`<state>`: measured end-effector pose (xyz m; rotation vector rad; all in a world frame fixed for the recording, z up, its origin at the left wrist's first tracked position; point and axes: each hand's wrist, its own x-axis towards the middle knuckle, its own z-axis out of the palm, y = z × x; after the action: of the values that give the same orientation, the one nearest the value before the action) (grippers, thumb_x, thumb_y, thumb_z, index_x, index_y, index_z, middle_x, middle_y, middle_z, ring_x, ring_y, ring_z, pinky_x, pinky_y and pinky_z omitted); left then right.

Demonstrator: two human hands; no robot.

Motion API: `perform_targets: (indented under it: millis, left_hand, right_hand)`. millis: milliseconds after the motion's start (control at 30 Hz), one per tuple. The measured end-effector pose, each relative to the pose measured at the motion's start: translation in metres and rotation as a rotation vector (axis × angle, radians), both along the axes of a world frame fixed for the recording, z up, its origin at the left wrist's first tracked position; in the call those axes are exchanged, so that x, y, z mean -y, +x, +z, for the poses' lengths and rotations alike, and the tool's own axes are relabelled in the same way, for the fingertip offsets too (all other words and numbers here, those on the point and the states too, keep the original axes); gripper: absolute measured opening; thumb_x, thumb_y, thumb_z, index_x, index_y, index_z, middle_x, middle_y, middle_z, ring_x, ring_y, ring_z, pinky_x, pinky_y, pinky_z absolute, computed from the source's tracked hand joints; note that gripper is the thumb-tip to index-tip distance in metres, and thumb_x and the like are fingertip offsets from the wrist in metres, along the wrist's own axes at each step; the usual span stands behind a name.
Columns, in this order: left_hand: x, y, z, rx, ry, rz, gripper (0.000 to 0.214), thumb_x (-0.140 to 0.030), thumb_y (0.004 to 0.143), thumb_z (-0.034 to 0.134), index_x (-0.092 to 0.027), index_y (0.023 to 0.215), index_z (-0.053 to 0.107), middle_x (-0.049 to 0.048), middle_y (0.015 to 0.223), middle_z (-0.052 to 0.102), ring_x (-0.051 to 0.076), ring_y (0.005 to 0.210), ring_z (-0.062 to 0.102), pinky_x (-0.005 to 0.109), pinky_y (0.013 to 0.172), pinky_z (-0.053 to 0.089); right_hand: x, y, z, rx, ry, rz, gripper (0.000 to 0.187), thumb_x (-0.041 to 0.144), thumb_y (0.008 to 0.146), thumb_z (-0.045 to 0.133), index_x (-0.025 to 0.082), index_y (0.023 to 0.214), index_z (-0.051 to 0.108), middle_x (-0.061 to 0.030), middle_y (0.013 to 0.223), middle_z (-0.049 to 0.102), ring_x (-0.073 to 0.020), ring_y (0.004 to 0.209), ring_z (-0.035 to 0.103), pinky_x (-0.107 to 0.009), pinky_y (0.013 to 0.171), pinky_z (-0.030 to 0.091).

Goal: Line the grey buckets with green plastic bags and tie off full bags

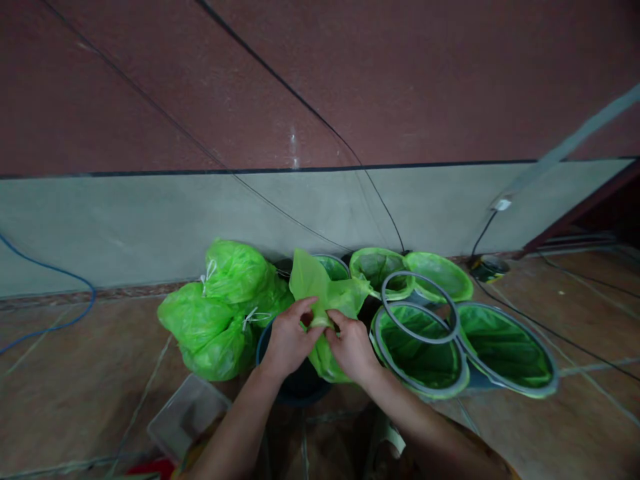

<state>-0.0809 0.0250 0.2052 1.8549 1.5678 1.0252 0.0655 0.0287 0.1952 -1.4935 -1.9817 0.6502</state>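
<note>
My left hand (289, 339) and my right hand (353, 347) meet over a dark round bin (300, 387) on the floor. Both pinch the gathered neck of a bright green plastic bag (325, 293), whose loose top flares upward above my fingers. The bag's lower part hangs between my hands, in front of the bin.
Tied green bags (223, 313) are piled to the left against the wall. Several bins lined with green bags (420, 350) stand to the right, one with a loose grey ring (419, 307) on top. A clear plastic box (185, 417) lies at lower left. Cables run across wall and floor.
</note>
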Motion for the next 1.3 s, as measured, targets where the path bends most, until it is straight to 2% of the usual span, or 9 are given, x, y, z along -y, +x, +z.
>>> perform_targets:
  millis: [167, 300, 467, 567, 733, 867, 1033, 1167, 1300]
  left_hand:
    - [-0.003, -0.007, -0.007, 0.005, 0.070, -0.024, 0.043, -0.015, 0.077, 0.058, -0.019, 0.120, 0.058, 0.0001, 0.081, 0.066, 0.014, 0.075, 0.062, 0.026, 0.077, 0.050]
    - [-0.005, -0.007, -0.012, -0.093, 0.211, 0.175, 0.043, -0.004, 0.074, 0.052, -0.018, 0.114, 0.061, 0.0022, 0.084, 0.064, 0.014, 0.075, 0.061, 0.027, 0.075, 0.049]
    - [-0.005, -0.009, -0.011, -0.070, 0.264, 0.309, 0.037, -0.008, 0.079, 0.049, -0.016, 0.113, 0.060, 0.0048, 0.087, 0.065, 0.014, 0.072, 0.061, 0.027, 0.071, 0.049]
    - [-0.004, -0.011, -0.009, 0.061, 0.195, 0.296, 0.036, -0.010, 0.081, 0.048, -0.018, 0.114, 0.059, 0.0014, 0.079, 0.065, 0.012, 0.062, 0.060, 0.024, 0.063, 0.048]
    - [-0.003, -0.006, -0.008, 0.478, 0.037, 0.193, 0.032, -0.018, 0.083, 0.050, -0.021, 0.114, 0.060, -0.0038, 0.067, 0.061, 0.010, 0.050, 0.056, 0.021, 0.050, 0.045]
    - [-0.005, -0.005, 0.000, 0.810, -0.019, 0.149, 0.029, -0.027, 0.079, 0.062, -0.021, 0.106, 0.065, -0.0009, 0.080, 0.068, 0.011, 0.058, 0.059, 0.021, 0.053, 0.049]
    - [-0.016, -0.028, 0.014, 1.212, 0.057, 0.276, 0.034, -0.030, 0.071, 0.071, -0.021, 0.103, 0.068, 0.0026, 0.102, 0.070, 0.015, 0.089, 0.065, 0.025, 0.078, 0.051]
    - [-0.013, -0.044, 0.016, 1.202, -0.074, 0.342, 0.045, -0.038, 0.071, 0.070, -0.025, 0.113, 0.062, 0.0030, 0.108, 0.069, 0.019, 0.096, 0.064, 0.032, 0.083, 0.050]
    - [0.006, -0.028, 0.013, 0.914, -0.454, 0.262, 0.050, -0.052, 0.074, 0.067, -0.024, 0.115, 0.062, 0.0095, 0.122, 0.065, 0.028, 0.110, 0.061, 0.041, 0.087, 0.048]
  right_hand:
    - [-0.005, 0.008, -0.003, -0.065, 0.031, -0.040, 0.027, 0.020, 0.084, 0.045, 0.020, 0.100, 0.067, -0.0007, 0.069, 0.067, -0.0148, 0.058, 0.059, -0.023, 0.059, 0.041]
    - [-0.006, 0.008, -0.008, -0.017, 0.071, -0.062, 0.027, 0.022, 0.085, 0.047, 0.020, 0.104, 0.066, -0.0011, 0.070, 0.068, -0.0150, 0.060, 0.061, -0.024, 0.062, 0.042]
    - [0.000, 0.002, -0.004, 0.098, 0.038, 0.101, 0.020, 0.026, 0.089, 0.047, 0.021, 0.098, 0.065, -0.0017, 0.075, 0.069, -0.0156, 0.068, 0.065, -0.024, 0.066, 0.042]
    - [0.005, -0.002, 0.002, 0.063, 0.005, 0.187, 0.026, 0.035, 0.089, 0.050, 0.019, 0.106, 0.061, -0.0046, 0.087, 0.070, -0.0177, 0.079, 0.066, -0.026, 0.072, 0.046]
    - [0.007, -0.010, -0.006, 0.112, 0.030, 0.115, 0.074, 0.047, 0.078, 0.065, 0.012, 0.138, 0.039, -0.0159, 0.122, 0.061, -0.0264, 0.115, 0.056, -0.038, 0.097, 0.044]
    - [0.006, -0.015, -0.017, 0.306, -0.050, 0.021, 0.061, 0.018, 0.083, 0.052, 0.012, 0.141, 0.038, -0.0151, 0.122, 0.062, -0.0266, 0.109, 0.061, -0.038, 0.091, 0.048]
    - [0.005, -0.014, -0.011, 0.377, -0.162, 0.024, 0.055, 0.004, 0.079, 0.043, 0.014, 0.133, 0.049, -0.0135, 0.111, 0.068, -0.0230, 0.096, 0.067, -0.032, 0.085, 0.049]
    - [0.003, -0.014, -0.007, 0.231, -0.171, 0.009, 0.059, 0.004, 0.077, 0.043, 0.012, 0.135, 0.048, -0.0128, 0.103, 0.072, -0.0228, 0.093, 0.068, -0.031, 0.086, 0.049]
    - [0.003, -0.019, -0.009, 0.144, -0.166, 0.010, 0.064, 0.006, 0.079, 0.042, 0.005, 0.142, 0.039, -0.0159, 0.099, 0.072, -0.0268, 0.090, 0.069, -0.036, 0.085, 0.051]
